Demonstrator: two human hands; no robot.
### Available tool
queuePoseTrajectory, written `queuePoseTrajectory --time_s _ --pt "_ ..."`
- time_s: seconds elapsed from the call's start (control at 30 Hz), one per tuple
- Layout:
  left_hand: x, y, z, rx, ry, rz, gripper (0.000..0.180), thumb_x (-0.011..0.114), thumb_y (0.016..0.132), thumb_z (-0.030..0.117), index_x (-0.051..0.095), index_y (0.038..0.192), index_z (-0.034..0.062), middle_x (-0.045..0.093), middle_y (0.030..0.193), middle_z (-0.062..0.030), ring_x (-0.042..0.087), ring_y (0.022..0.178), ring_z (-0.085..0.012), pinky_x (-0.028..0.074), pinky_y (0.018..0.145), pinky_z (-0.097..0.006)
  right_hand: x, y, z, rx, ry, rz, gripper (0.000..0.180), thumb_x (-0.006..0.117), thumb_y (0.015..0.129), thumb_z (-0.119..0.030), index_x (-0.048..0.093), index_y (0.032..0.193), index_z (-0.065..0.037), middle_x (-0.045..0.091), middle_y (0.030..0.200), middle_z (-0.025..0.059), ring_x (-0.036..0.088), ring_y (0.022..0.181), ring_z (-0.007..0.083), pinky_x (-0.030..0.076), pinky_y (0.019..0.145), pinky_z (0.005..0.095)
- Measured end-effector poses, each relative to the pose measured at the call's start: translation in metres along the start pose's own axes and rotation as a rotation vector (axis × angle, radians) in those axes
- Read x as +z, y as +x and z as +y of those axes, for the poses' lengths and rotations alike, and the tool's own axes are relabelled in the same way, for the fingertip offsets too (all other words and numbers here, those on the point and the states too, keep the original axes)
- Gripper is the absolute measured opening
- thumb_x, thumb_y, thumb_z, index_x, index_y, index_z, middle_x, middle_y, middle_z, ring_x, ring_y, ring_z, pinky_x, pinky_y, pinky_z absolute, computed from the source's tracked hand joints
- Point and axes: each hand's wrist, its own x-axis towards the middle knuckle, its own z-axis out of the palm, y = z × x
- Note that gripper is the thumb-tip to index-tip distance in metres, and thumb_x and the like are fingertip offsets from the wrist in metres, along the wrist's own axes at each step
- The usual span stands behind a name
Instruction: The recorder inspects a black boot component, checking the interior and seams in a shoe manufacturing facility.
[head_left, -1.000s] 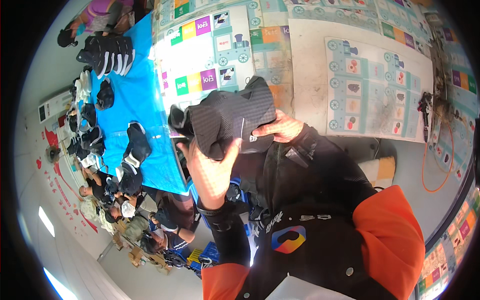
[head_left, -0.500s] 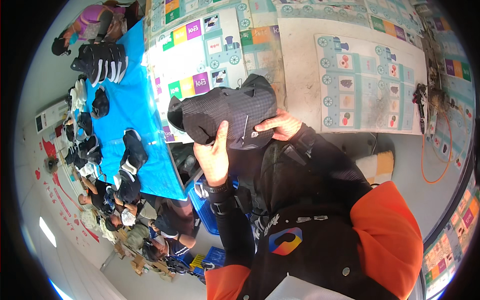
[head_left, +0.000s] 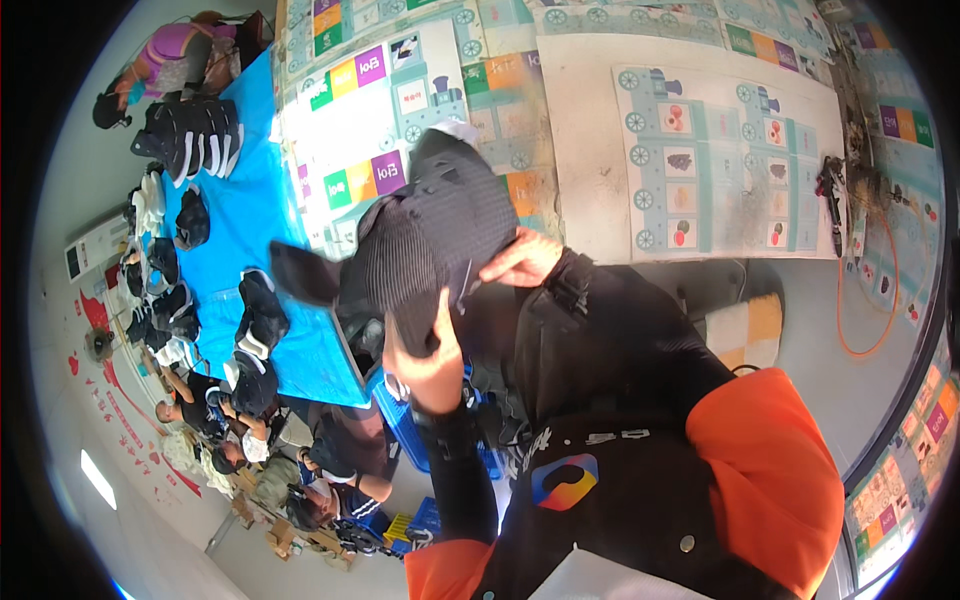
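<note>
I hold a dark grey checked shoe upper (head_left: pixel 425 235) over the near edge of the table. My left hand (head_left: pixel 428 365) grips its lower end, with the thumb up along the fabric and the other fingers largely hidden. On the right side, my right hand (head_left: pixel 525 260) pinches the upper's edge between thumb and fingers. A dark flap (head_left: pixel 305 273) sticks out to the left over the blue sheet. The upper's far end is tilted up and away, with a pale patch at its tip. Whether this is one piece or several stacked together, I cannot tell.
A blue-covered table (head_left: pixel 235 150) on the left bears a row of black-and-white shoes (head_left: pixel 190 138) and several loose ones. Printed sheets cover the worktable, beside a white board (head_left: pixel 590 130). Blue crates (head_left: pixel 405 425) stand below. An orange cord (head_left: pixel 845 330) hangs at right. Other people sit at left.
The shoe upper has turned and tipped, its far end rising and a flap swinging out to the left. My right hand has shifted left. Both hands keep hold.
</note>
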Motion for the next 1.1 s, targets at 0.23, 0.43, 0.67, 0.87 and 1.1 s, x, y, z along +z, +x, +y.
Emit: queuePoseTrajectory --time_s 0.23,0.43,0.67,0.87,1.1 --pt "0.056 0.011 -0.025 -0.276 -0.386 -0.170 0.032 0.088 0.084 0.007 0.073 0.110 -0.0047 0.077 0.098 -0.0084 0.066 0.086 -0.0116 0.055 0.084 -0.031 -0.026 -0.011 -0.017 0.006 0.181 0.076 0.051 0.068 0.086 0.014 0.063 0.135 0.002 0.068 0.134 0.0154 0.066 0.123 0.0267 0.050 0.109 0.0403" --pt "0.057 0.015 -0.027 -0.291 -0.452 -0.085 0.031 0.089 0.083 0.007 0.073 0.107 -0.0047 0.076 0.096 -0.0065 0.065 0.084 -0.0121 0.054 0.082 -0.030 -0.007 -0.003 -0.029 -0.022 0.099 0.135 0.052 0.068 0.085 0.014 0.063 0.135 0.000 0.069 0.133 0.0139 0.064 0.125 0.0266 0.049 0.111 0.0405" --pt "0.062 0.022 -0.024 -0.268 -0.439 -0.060 0.028 0.088 0.085 0.011 0.069 0.100 -0.0031 0.071 0.089 -0.0048 0.059 0.079 -0.0124 0.051 0.077 -0.030 0.011 -0.017 -0.051 0.028 0.029 0.207 0.052 0.069 0.084 0.015 0.063 0.134 0.001 0.070 0.130 0.0136 0.067 0.120 0.0253 0.053 0.105 0.0374" --pt "0.066 0.025 -0.039 -0.322 -0.527 -0.148 0.023 0.087 0.087 0.010 0.068 0.095 -0.0004 0.068 0.091 -0.0021 0.058 0.082 -0.0120 0.050 0.079 -0.029 -0.002 -0.010 -0.042 -0.004 0.032 0.166 0.049 0.070 0.088 0.012 0.062 0.135 0.000 0.070 0.130 0.0126 0.068 0.119 0.0239 0.054 0.105 0.0378" --pt "0.073 0.031 -0.047 -0.513 -0.781 -0.181 0.029 0.086 0.088 0.008 0.068 0.109 -0.0017 0.072 0.109 -0.0040 0.063 0.095 -0.0139 0.051 0.090 -0.031 -0.012 -0.002 -0.030 -0.108 0.071 0.130 0.049 0.071 0.093 0.006 0.059 0.139 -0.001 0.067 0.135 0.0110 0.065 0.123 0.0234 0.053 0.107 0.0397"
